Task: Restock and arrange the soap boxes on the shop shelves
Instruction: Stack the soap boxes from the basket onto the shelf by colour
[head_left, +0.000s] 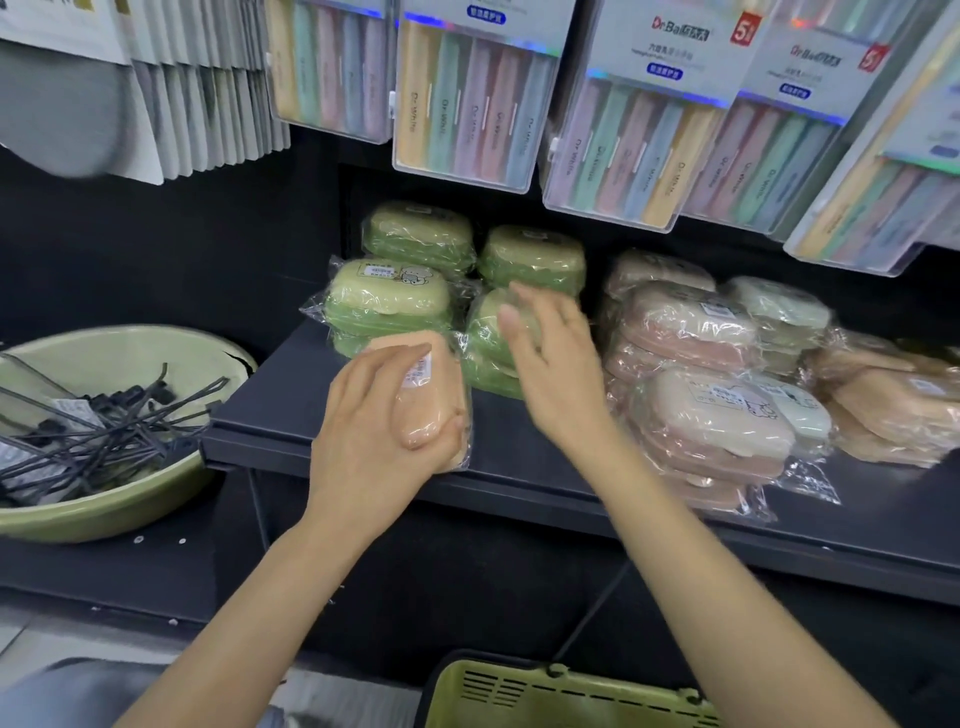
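Left hand (371, 423) gripping peach plastic-wrapped soap box (431, 400); right hand (550, 358) spread, reaching over green wrapped soap boxes (493, 343) just beyond. Risk: slick film slipping, stack toppling.

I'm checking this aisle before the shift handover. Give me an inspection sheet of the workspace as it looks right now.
Surface: dark shelf, front edge bare.
Job's things: green soap boxes stacked at left; pink soap boxes stacked at right; one peach soap box in hand.
Clutter: green basin beside the shelf, holding black hooks.
Hands: left hand grips the peach soap box; right hand open, fingers spread at the green stack.
Cables: nothing seen.
Surroundings: toothbrush packs hanging above; green basket below.
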